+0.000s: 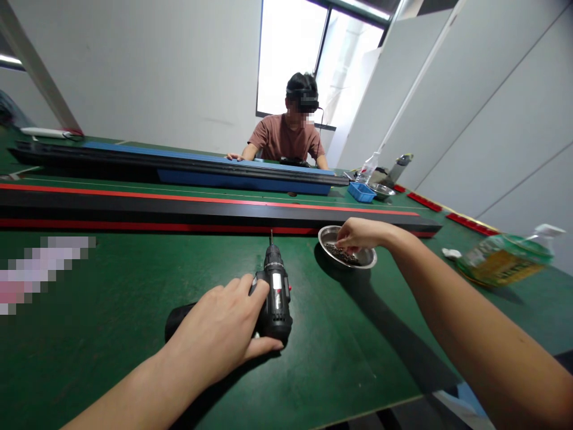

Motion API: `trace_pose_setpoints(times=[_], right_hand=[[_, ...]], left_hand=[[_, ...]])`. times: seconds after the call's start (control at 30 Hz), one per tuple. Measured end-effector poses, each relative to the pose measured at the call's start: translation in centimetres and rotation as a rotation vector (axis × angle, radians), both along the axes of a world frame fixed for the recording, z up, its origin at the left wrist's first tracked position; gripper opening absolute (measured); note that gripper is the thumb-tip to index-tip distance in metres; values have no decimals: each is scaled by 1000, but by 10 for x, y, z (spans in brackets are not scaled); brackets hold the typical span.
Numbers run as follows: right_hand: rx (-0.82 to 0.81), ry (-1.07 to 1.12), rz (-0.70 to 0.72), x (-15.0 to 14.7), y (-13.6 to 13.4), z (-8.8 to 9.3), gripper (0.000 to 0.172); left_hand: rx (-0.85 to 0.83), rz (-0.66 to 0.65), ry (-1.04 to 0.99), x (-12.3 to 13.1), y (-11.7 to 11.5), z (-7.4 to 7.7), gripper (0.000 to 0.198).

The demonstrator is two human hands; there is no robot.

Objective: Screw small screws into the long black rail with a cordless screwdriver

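My left hand [224, 325] is wrapped round a black cordless screwdriver [276, 292] that lies on the green table [111, 310], its bit pointing away from me. My right hand [360, 234] reaches into a small metal bowl [367, 258] of dark screws, fingers curled down and pinched among them. What the fingertips hold is hidden. Just beyond both hands runs a long black rail with red strips [201, 209].
A second long black and blue rail [179, 167] lies farther back. Another person [289, 137] sits across the table. A blue tray [360, 192], a metal bowl [381, 191], bottles [367, 167] stand far right. A plastic bottle [505, 258] lies near my right arm.
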State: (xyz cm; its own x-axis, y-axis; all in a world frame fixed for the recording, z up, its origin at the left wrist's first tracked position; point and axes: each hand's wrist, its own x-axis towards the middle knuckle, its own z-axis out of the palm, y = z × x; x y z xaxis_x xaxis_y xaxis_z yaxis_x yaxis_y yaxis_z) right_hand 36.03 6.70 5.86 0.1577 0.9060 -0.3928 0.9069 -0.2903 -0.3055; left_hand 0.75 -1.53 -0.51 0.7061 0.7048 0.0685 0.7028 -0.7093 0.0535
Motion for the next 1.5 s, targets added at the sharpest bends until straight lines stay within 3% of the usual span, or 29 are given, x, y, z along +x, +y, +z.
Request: trace_pose_setpoints(times=[0.13, 0.37, 0.43, 0.5, 0.57, 0.67, 0.77, 0.9, 1.13, 1.27, 1.5], right_hand=[[30, -10, -40, -5, -2, 5, 13], [95, -46, 101, 1, 4, 1, 24], [239, -152, 114, -6, 5, 1, 25], [489, -222, 121, -20, 4, 0, 26], [725, -194, 127, -40, 3, -2, 30], [872, -40, 151, -72, 7, -11, 37], [897, 122, 172, -100, 19, -30, 39], [802, 300, 131, -124, 39, -67, 37], [811, 450, -100, -128, 64, -119, 39], [769, 523, -77, -126, 69, -127, 41], [759, 350, 21, -130, 66, -122, 45]], left_hand=[[11, -3, -4, 0, 0, 0, 65], [14, -5, -8, 0, -1, -1, 64], [17, -6, -9, 0, -1, -1, 63], [23, -8, -10, 0, -1, -1, 63], [22, -8, -4, 0, -1, -1, 63], [8, -8, 9, 0, 0, -1, 65], [1, -8, 0, 0, 2, -1, 66], [-22, 2, -11, -1, 1, 0, 65], [-34, -2, -18, -1, -1, 3, 61], [-35, -10, -9, -1, -2, 2, 60], [-42, -1, -11, 0, -3, 2, 62]])
